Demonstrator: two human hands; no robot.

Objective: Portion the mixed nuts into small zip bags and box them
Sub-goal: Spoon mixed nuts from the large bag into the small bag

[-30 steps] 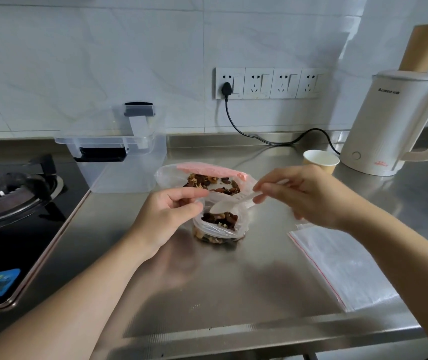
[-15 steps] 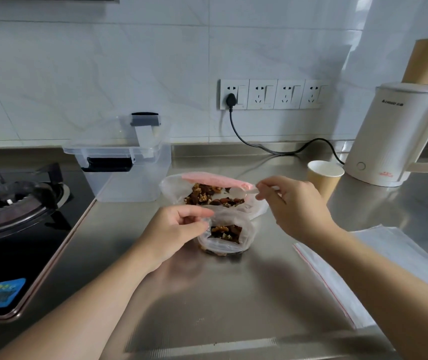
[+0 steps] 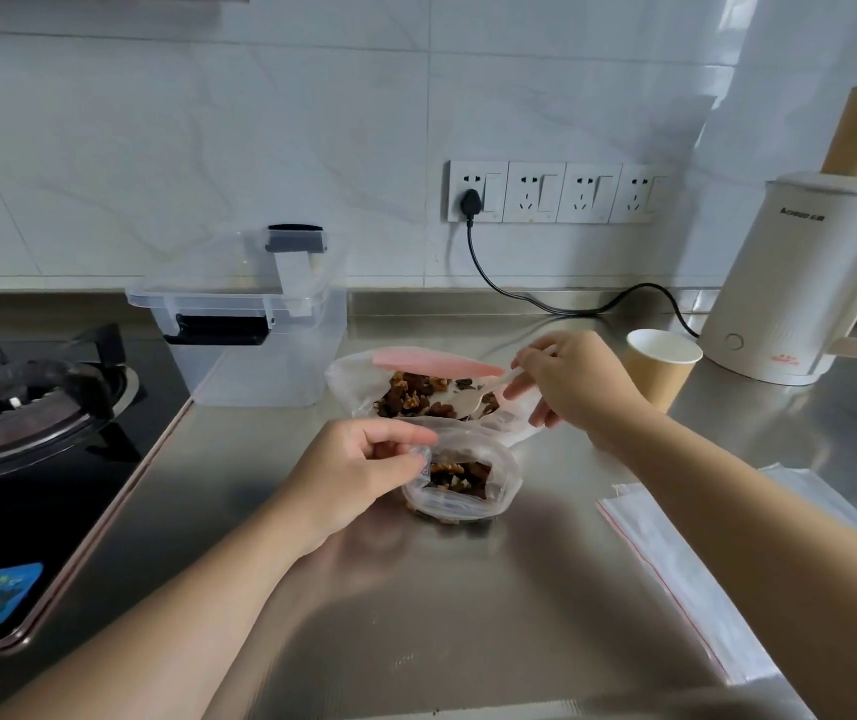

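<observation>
Two hands work mid-surface: the left hand (image 3: 351, 472) pinches the rim of a small zip bag (image 3: 460, 483), part filled with nuts; behind it the right hand (image 3: 569, 389) pinches a spoon (image 3: 473, 400) dipped in the large nut bag (image 3: 431, 392). Spare bags (image 3: 717, 574) lie flat at the right edge, unfilled. At the back-left corner the box (image 3: 254, 345) looks empty. Most portioning remains; the near edge offers room
</observation>
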